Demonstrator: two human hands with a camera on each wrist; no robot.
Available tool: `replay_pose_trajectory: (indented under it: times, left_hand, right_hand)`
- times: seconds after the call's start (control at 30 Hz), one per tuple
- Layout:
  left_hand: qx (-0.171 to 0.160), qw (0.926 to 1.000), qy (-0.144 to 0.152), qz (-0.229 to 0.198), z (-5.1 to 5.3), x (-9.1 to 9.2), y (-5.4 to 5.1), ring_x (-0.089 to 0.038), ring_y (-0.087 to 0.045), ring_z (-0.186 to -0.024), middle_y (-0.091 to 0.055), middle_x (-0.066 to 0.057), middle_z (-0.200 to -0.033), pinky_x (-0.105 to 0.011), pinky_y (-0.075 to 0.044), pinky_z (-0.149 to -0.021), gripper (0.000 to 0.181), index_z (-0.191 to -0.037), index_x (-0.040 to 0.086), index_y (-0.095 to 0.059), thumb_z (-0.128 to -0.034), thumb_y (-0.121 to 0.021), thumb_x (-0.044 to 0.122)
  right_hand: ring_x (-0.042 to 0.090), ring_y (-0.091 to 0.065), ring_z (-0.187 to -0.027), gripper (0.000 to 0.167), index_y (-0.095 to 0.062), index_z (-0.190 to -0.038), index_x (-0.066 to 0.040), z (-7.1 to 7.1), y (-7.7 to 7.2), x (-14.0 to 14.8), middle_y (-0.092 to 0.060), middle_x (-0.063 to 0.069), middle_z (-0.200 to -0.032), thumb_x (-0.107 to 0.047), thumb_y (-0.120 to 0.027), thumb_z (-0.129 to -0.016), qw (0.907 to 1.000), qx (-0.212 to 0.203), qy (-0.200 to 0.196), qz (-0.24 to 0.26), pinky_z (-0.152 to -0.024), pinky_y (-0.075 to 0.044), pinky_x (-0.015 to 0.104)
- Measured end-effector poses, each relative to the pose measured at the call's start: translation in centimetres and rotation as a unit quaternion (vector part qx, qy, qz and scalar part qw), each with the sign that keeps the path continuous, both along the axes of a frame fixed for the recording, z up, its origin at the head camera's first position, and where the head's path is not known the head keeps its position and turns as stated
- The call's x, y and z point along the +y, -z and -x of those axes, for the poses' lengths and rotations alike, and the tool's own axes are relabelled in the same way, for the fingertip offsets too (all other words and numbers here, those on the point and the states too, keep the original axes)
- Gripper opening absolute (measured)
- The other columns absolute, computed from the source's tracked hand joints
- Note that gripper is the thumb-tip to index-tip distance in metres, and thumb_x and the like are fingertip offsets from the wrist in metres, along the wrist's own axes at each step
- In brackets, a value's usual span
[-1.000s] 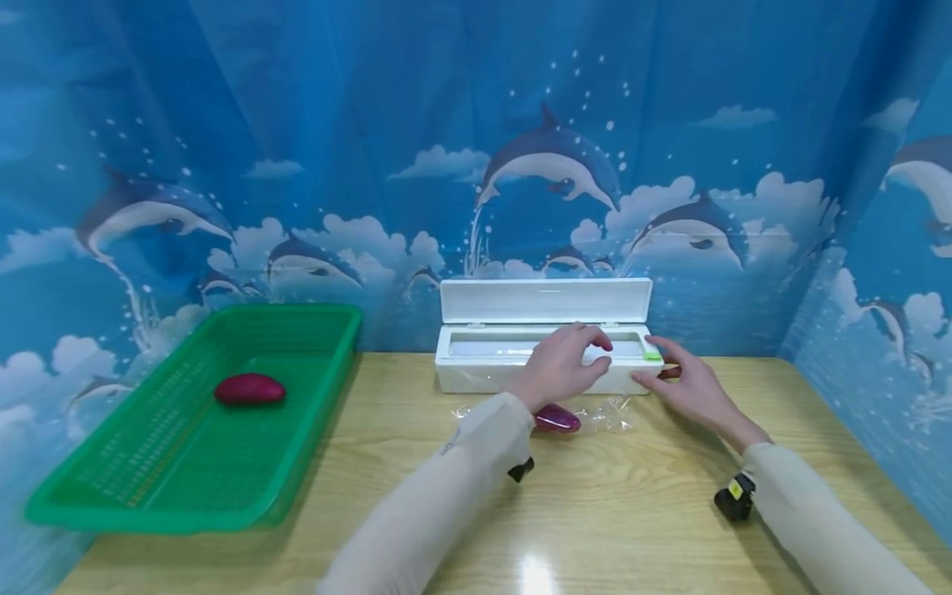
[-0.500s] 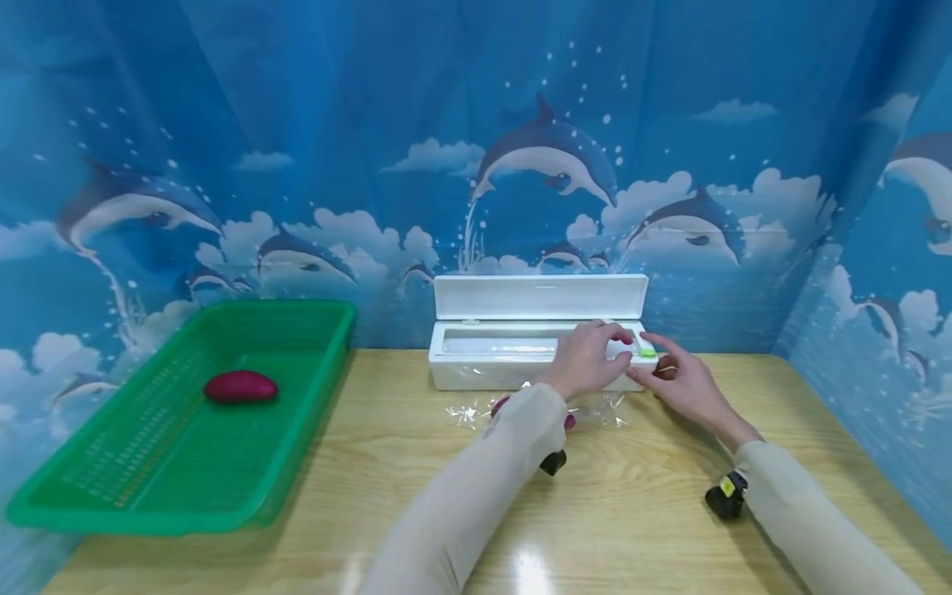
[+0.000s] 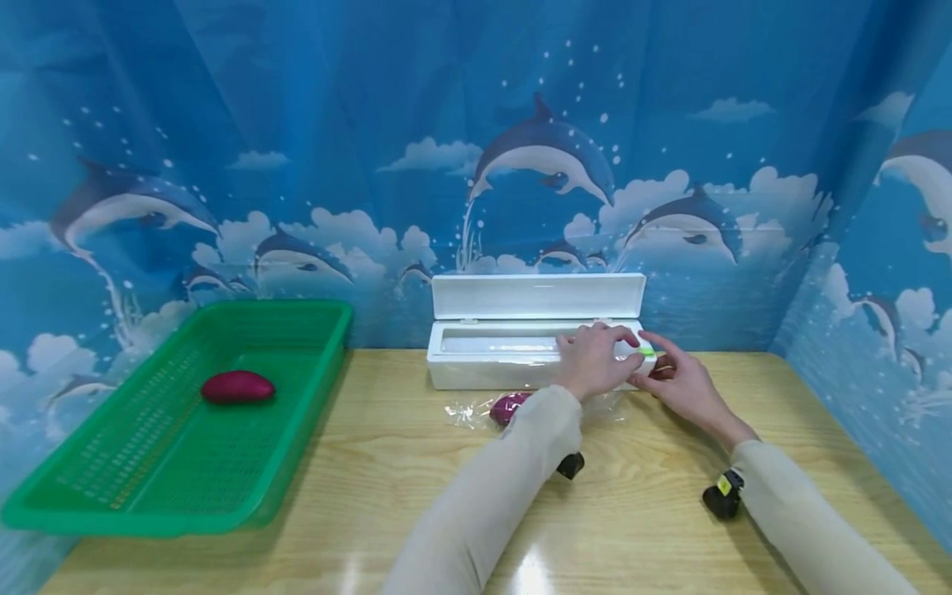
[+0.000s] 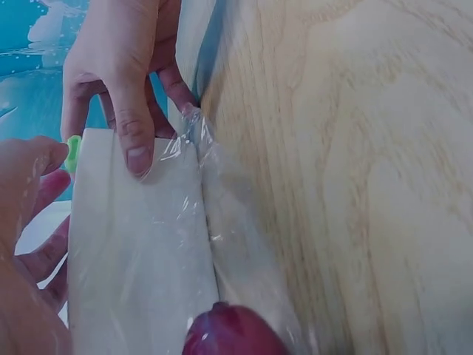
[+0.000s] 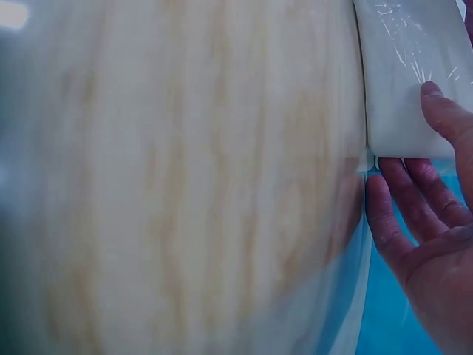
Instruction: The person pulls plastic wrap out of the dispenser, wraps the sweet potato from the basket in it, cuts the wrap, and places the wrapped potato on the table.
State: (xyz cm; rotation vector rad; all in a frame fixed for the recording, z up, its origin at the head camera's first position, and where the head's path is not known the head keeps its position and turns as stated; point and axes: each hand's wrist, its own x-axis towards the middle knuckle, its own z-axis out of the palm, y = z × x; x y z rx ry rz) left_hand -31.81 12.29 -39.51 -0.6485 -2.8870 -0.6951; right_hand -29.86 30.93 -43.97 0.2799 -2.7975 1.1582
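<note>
"Judging from your table (image 3: 632, 529), how far along are you?"

"Partway, I'd say. One purple piece (image 3: 509, 407) lies in front of your white box (image 3: 476, 376) with clear film (image 3: 467, 413) about it. That film runs up over the box's front, so it seems not yet cut free. Whether it goes right round the piece, I can't tell."

"And your hands?"

"Your right hand (image 3: 687, 388) grips the box's right end, thumb pressed on the front face, fingers bent round the end. Your left hand (image 3: 597, 359) has its fingers curved, thumb and index apart, right at the green tab (image 4: 72, 155); whether they pinch it, I can't tell."

"What do your containers hold?"

"Your white box has its lid (image 3: 539, 296) up and a pale roll (image 3: 498, 345) inside. Your green basket (image 3: 216, 471) holds a second purple piece (image 3: 238, 387), bare, apparently left to do."
</note>
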Motion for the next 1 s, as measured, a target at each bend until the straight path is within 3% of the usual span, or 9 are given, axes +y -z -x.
replay_pose_trajectory:
  times: [0.13, 0.33, 0.67, 1.0]
  left_hand:
    - [0.016, 0.9996, -0.019, 0.015, -0.07, 0.46, 0.24, -0.015, -0.058, -0.118, -0.066, 0.011, -0.126, -0.051, -0.041, -0.105, 0.027, -0.118, 0.044, -0.069, -0.0974, -0.057, 0.057]
    - [0.043, 0.9977, -0.041, 0.033, -0.21, 0.9, 0.69, -0.014, -0.059, -0.116, -0.066, 0.011, -0.125, -0.048, -0.042, -0.1, 0.025, -0.116, 0.045, -0.07, -0.0975, -0.057, 0.057]
    - [0.041, 0.9985, -0.03, 0.018, -0.28, 0.47, 0.31, -0.013, -0.057, -0.119, -0.063, 0.01, -0.131, -0.043, -0.042, -0.098, 0.018, -0.111, 0.041, -0.069, -0.0988, -0.06, 0.049]
    - [0.052, 0.9964, -0.043, 0.051, -0.4, 0.54, 0.01, -0.018, -0.052, -0.124, -0.059, 0.008, -0.135, -0.05, -0.042, -0.099, 0.01, -0.105, 0.039, -0.067, -0.0967, -0.063, 0.044]
  right_hand:
    - [0.032, -0.068, -0.099, 0.076, -0.033, -0.161, -0.015, -0.03, -0.12, -0.09, -0.068, 0.024, -0.111, -0.02, -0.073, -0.096, 1.0, 0.005, 0.001, -0.004, -0.074, -0.055, 0.021]
    - [0.032, -0.068, -0.099, 0.075, -0.033, -0.161, -0.014, -0.07, 0.03, -0.23, -0.068, 0.023, -0.11, -0.014, -0.071, -0.096, 0.9999, 0.01, 0.005, -0.012, -0.08, -0.058, 0.03]
    - [0.036, -0.068, -0.101, 0.074, -0.036, -0.159, -0.011, -0.14, -0.27, -0.52, -0.067, 0.027, -0.114, -0.02, -0.073, -0.096, 0.9997, 0.009, 0.021, -0.008, -0.072, -0.056, 0.024]
    - [0.038, -0.07, -0.099, 0.073, -0.036, -0.157, -0.008, -0.01, -0.48, -0.96, -0.069, 0.03, -0.113, -0.019, -0.073, -0.096, 0.9994, 0.012, 0.026, -0.018, -0.074, -0.059, 0.034]
